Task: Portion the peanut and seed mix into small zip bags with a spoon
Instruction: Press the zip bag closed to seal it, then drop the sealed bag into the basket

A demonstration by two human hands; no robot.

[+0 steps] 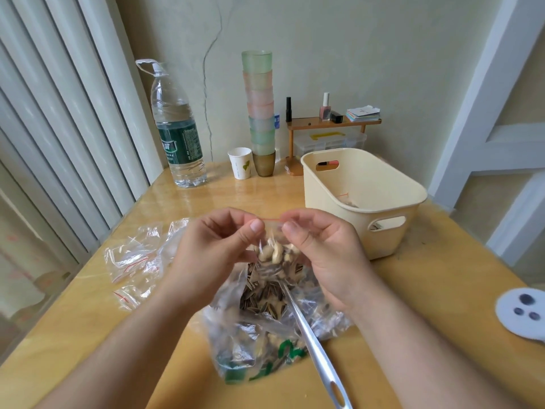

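Note:
A small clear zip bag (275, 249) with a red seal line hangs between my hands, holding peanuts and seeds. My left hand (215, 249) pinches its top left edge and my right hand (321, 252) pinches its top right edge. Below it lies the large open plastic bag of peanut and seed mix (265, 329) with green print. A metal spoon (312, 340) rests in that bag, its handle pointing toward me; neither hand touches it.
Several empty small zip bags (135, 261) lie at the left on the wooden table (436, 305). A cream plastic basket (362, 199) stands at the right. Water bottle (177, 128), paper cup (240, 163), stacked cups (261, 113) and a small shelf (333, 122) line the back wall.

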